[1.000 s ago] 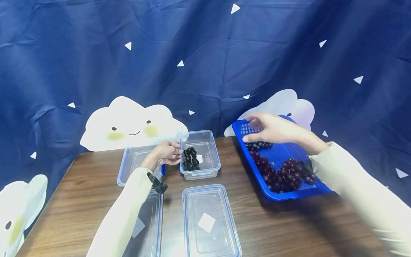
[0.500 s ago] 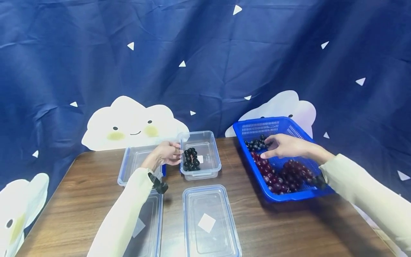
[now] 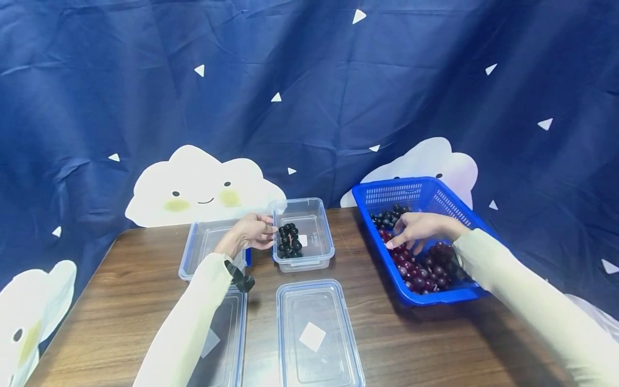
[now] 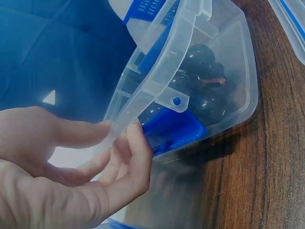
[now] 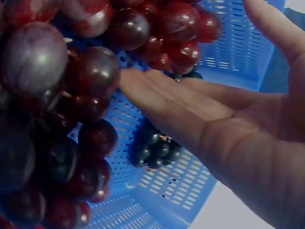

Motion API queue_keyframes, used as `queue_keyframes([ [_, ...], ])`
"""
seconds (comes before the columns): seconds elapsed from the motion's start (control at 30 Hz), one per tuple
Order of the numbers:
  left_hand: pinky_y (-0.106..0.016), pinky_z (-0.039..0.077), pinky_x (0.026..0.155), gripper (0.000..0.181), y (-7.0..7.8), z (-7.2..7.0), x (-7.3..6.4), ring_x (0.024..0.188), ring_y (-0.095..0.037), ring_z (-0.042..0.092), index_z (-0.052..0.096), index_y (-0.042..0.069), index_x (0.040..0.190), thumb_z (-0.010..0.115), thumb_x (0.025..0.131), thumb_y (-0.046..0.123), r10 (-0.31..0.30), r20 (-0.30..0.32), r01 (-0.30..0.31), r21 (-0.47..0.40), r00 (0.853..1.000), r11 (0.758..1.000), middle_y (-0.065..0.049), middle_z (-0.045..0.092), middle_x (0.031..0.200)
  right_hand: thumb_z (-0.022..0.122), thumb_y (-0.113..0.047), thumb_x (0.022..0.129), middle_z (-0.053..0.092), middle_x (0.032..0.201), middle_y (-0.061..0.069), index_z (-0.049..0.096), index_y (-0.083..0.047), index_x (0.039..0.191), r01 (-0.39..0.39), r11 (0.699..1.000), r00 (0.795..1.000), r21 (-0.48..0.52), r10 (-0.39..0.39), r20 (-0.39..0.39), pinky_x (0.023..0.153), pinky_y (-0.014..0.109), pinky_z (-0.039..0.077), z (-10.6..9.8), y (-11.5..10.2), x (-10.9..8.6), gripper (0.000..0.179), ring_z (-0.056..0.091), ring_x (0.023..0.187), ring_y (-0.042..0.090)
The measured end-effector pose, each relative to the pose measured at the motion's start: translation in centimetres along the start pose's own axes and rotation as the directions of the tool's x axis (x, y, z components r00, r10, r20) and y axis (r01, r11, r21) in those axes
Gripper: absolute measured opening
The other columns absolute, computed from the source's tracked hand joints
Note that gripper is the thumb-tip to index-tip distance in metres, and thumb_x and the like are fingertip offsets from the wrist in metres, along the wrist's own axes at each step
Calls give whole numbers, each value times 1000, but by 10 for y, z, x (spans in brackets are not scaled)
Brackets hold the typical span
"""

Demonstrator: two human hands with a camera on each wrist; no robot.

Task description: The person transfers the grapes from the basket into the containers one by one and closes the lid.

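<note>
My left hand (image 3: 253,231) pinches the left edge of a clear plastic food container (image 3: 316,258) between thumb and fingers. Inside that container lies a bunch of black grapes (image 3: 289,244); the left wrist view shows them blurred through its wall. Over in the blue basket (image 3: 394,183), my right hand (image 3: 423,226) reaches down among the fruit. Its fingers look extended in the right wrist view, the tips at a bunch of dark red grapes (image 5: 95,71), with the thumb held apart. Small black grapes (image 5: 157,150) lie farther along the basket floor.
A clear lid with a white label (image 3: 314,333) lies in front of the container. Another clear container (image 3: 205,236) stands to its left, and a second lid (image 3: 220,344) is partly under the left sleeve. All rest on a wooden table (image 3: 126,301) before a blue curtain.
My right hand has come down into the basket from above its far rim, moving toward the red grapes. The left hand keeps its hold on the container.
</note>
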State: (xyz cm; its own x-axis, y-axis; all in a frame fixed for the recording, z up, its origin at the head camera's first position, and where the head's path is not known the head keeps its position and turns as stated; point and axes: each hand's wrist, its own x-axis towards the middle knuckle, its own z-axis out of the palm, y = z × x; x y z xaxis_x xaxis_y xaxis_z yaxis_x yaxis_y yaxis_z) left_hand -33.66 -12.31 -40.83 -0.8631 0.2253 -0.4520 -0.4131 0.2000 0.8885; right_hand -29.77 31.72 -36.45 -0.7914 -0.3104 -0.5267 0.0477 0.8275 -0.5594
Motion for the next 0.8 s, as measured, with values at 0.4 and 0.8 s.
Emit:
queue_keyframes([
  [0.4,-26,61,74,49,0,-1,3,85,-16,58,39,-3,148,56,102,-2,4,-3,-4,-8,1000,1000,-5,55,99,84,-37,88,52,99,10,49,2,117,-45,999,999,25,44,17,70,40,63,12,9,19,60,57,85,23],
  [0.8,-26,61,73,48,0,1,3,83,-16,59,40,-3,147,58,102,-2,-2,-8,2,-13,1000,1000,-6,56,97,85,-33,85,43,68,-5,55,-17,71,11,1000,999,-24,-12,-40,62,28,40,14,12,23,36,44,66,14],
])
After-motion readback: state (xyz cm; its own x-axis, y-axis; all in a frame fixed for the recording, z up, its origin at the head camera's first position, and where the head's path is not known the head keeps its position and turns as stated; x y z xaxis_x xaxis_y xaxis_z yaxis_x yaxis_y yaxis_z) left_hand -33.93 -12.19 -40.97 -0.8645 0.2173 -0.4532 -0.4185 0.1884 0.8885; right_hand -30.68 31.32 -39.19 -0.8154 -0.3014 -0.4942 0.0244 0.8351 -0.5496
